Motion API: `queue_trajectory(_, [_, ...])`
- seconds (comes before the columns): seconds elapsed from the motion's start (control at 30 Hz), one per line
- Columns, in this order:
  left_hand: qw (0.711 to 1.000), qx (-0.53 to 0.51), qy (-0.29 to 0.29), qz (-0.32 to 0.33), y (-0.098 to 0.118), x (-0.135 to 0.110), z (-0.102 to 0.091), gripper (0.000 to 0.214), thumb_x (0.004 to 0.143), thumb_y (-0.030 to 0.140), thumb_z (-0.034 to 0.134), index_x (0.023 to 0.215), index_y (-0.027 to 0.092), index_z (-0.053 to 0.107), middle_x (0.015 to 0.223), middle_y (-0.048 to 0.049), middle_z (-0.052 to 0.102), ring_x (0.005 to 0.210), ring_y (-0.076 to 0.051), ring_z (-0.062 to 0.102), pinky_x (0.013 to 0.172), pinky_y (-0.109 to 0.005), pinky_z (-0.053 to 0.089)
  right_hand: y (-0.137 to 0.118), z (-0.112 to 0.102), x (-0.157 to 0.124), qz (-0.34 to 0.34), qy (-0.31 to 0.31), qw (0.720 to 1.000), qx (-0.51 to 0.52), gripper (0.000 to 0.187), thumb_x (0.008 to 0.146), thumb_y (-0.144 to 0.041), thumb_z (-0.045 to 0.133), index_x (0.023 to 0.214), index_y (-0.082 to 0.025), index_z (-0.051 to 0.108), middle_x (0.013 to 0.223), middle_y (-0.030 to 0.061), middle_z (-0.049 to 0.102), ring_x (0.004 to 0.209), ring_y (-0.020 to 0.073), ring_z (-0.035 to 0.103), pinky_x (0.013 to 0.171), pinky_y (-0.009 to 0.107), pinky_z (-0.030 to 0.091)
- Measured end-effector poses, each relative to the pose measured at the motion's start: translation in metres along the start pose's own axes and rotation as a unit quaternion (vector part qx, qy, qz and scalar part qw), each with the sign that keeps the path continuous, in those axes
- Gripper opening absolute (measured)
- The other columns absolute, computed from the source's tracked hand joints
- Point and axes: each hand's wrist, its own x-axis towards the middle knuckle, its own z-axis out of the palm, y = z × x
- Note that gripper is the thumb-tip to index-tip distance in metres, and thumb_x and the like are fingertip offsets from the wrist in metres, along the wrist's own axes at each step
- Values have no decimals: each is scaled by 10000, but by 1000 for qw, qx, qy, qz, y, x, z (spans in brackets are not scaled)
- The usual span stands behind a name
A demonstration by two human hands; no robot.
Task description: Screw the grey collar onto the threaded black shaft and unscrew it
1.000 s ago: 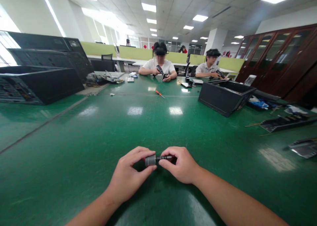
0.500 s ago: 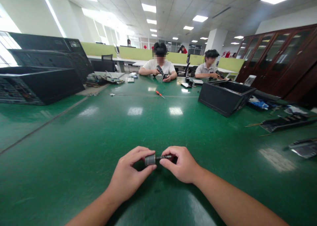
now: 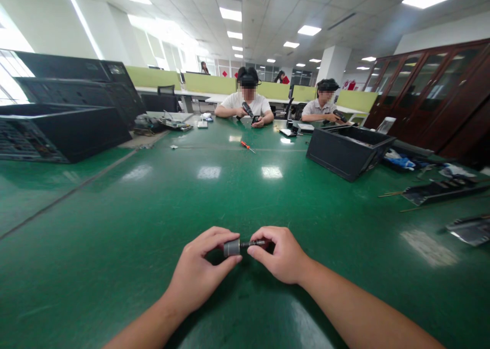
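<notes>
Low over the green table, my left hand (image 3: 206,259) has thumb and fingers closed around a short grey cylindrical part (image 3: 231,247) that looks like a small motor. From its right end a thin dark shaft (image 3: 245,245) runs toward my right hand (image 3: 281,254). There, thumb and forefinger pinch a slim ridged metal piece (image 3: 257,243) in line with the shaft. Whether that piece is joined to the shaft cannot be made out. Something reddish shows behind both parts, mostly covered by my fingers.
An orange-handled screwdriver (image 3: 247,146) lies on the green table (image 3: 172,196). Black computer cases stand at left (image 3: 88,132) and right (image 3: 346,152). Across the table, two people hold power drills (image 3: 247,109). Metal parts (image 3: 474,229) lie along the right side.
My hands and the parts in them hold almost the same position. A person far in the background has shifted slightly.
</notes>
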Motion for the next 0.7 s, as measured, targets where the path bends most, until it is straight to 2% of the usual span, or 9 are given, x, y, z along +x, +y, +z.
queue_trajectory(0.7, [999,-12,-9,-31,-1,0,-1,249,781,239,764,1028,266,744,986,-18,701,861,-172,673,764,-273,539,1,0,0,7,6,1000,4,88,828,-268,701,831,-183,725,695,-5,658,627,132,571,610,238,414])
